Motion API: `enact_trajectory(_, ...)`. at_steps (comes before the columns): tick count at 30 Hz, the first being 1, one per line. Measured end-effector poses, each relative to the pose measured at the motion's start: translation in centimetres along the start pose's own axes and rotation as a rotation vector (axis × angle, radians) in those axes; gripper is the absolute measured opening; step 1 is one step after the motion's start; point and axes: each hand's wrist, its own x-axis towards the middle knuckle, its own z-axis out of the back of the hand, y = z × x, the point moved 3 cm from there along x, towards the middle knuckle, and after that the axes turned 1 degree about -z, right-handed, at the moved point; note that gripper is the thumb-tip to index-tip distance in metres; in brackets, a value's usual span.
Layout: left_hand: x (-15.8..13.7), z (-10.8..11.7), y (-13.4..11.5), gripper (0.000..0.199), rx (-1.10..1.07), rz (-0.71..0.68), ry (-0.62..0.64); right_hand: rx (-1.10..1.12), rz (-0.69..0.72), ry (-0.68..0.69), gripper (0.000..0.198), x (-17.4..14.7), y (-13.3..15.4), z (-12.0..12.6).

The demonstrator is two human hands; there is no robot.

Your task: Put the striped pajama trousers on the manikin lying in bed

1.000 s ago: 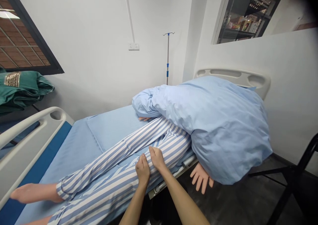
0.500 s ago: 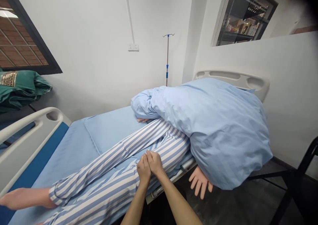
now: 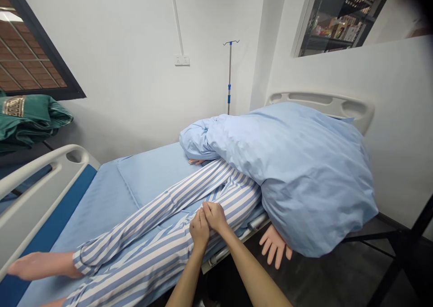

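Plainly, one pair of blue-and-white striped trousers lies on the bed, two legs slightly parted, worn by a single manikin. The person's left hand and right hand meet side by side over the near thigh, both narrow, fingers curled in; whether cloth is caught inside them, one cannot tell. One bare foot comes out of the far trouser leg, and a sliver of the second shows at the bottom edge. A single blue quilt is heaped over the upper body, with two manikin hands beyond its edge: one hangs beside the near side of the bed, fingers spread, while the other is mostly hidden. Two end boards close off the bed, a footboard and a headboard. Behind stand one drip pole with two visible hooks and one wall socket plate. Through the right-hand window, shelves hold several boxes, too small to count; at far left sits one green bundle
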Motion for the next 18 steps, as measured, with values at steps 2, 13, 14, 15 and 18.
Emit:
enact_trajectory(2,0.3,0.1,-0.3,0.036,-0.045,0.027,-0.005,-0.013,-0.02,-0.009,0.045,-0.3,-0.5,-0.7)
enact_trajectory(13,2.4,-0.8,-1.2,0.036,-0.032,-0.041,-0.056,0.124,-0.045,-0.039,0.048,-0.3,-1.1,-1.0)
enact_trajectory(14,2.2,-1.0,-0.9,0.035,0.007,-0.048,-0.053,0.127,-0.045,-0.038,0.047,-0.4,-1.1,-1.0)
enact_trajectory(15,2.0,-1.1,-0.6,0.034,0.038,-0.053,-0.049,0.132,-0.046,-0.037,0.047,-0.4,-1.1,-1.0)
enact_trajectory(18,1.7,-1.3,-0.3,0.033,0.062,-0.045,-0.036,0.14,-0.048,-0.028,0.047,-0.3,-0.9,-0.6)
